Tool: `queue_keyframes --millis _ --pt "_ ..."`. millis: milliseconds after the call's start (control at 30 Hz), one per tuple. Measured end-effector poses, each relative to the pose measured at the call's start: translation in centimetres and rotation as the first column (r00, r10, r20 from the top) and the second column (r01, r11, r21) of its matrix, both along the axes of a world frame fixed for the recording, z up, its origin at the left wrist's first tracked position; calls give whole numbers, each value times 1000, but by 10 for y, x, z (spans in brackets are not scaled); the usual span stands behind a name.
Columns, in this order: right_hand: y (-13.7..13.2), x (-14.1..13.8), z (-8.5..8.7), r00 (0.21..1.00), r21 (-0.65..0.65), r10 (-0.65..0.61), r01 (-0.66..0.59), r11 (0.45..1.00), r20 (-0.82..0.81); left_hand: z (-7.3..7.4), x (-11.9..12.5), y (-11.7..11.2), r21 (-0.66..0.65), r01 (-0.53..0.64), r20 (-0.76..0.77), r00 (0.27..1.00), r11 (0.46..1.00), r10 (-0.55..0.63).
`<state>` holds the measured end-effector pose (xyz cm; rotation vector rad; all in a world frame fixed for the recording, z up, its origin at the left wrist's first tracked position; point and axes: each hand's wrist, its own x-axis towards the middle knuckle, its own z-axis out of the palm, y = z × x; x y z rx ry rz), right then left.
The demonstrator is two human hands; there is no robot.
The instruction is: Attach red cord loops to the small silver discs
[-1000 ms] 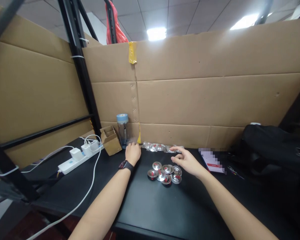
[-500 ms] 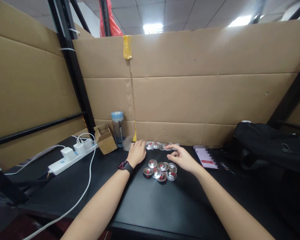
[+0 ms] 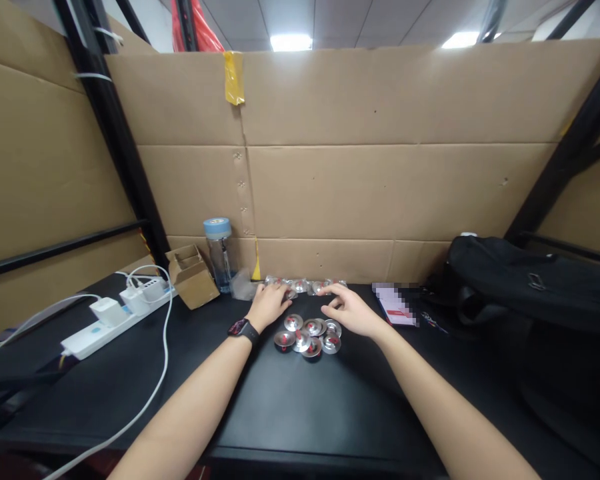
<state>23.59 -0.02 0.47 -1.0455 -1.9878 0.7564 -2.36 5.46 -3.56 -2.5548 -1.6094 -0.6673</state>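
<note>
A cluster of small silver discs with domed middles and red cords, which look like finger cymbals [image 3: 301, 342], lies on the black table. Behind it, along the cardboard wall, runs a row of similar discs in clear wrapping [image 3: 301, 286]. My left hand [image 3: 269, 305] rests at the left part of this row, fingers stretched over the wrapped discs and thumb apart. At the row's right part, my right hand [image 3: 349, 311] reaches with its index finger out, against or just over a packet; its thumb is apart. Neither hand visibly holds anything. The left fingertips are partly hidden.
Left of the hands stand a blue-lidded bottle [image 3: 220, 257], an opened small carton [image 3: 194, 280] and a white power strip [image 3: 87, 339] with a trailing cable. On the right lie a phone [image 3: 394, 308] and a black bag [image 3: 520, 280]. Cardboard walls [image 3: 330, 193] enclose the table.
The view has shifted, so everything sits farther left. My left hand has moved slightly right along the wrapped row, its thumb now apart. My right hand looks nearly the same, and the loose discs keep their arrangement.
</note>
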Motion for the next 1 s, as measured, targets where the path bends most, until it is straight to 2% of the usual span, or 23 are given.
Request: queue_keyframes --millis 167,267,333,433,500,567,667,833,900,1000 --pt "-1 4 6 1000 1 6 -6 1000 21 8 -4 -2 -2 44 45 998 999 -44" --pt "-1 6 6 1000 16 5 -5 1000 23 17 -7 -8 11 61 171 983 998 -62" --pt "0 5 5 1000 26 4 -5 1000 22 25 -4 -16 69 57 286 955 996 -74" --pt "0 2 2 1000 36 -8 7 999 3 36 6 -31 165 139 372 908 977 -192" --pt "0 0 0 1000 32 -16 16 999 -10 41 16 -41 196 228 353 891 954 -285" --pt "1 -2 -3 1000 26 -10 10 1000 9 43 25 -48 208 261 339 885 943 -320" --pt "2 -1 -6 996 35 2 -5 999 91 44 33 -53 197 253 432 845 947 -315" --pt "0 0 -4 995 25 41 -43 999 87 42 32 -52 90 218 696 684 972 -218" --pt "-1 -1 -3 996 -8 77 -77 997 53 43 31 -52 69 227 727 655 971 -205" --pt "-2 -3 -1 993 -56 110 -108 993 31 47 32 -54 104 229 736 637 968 -230"
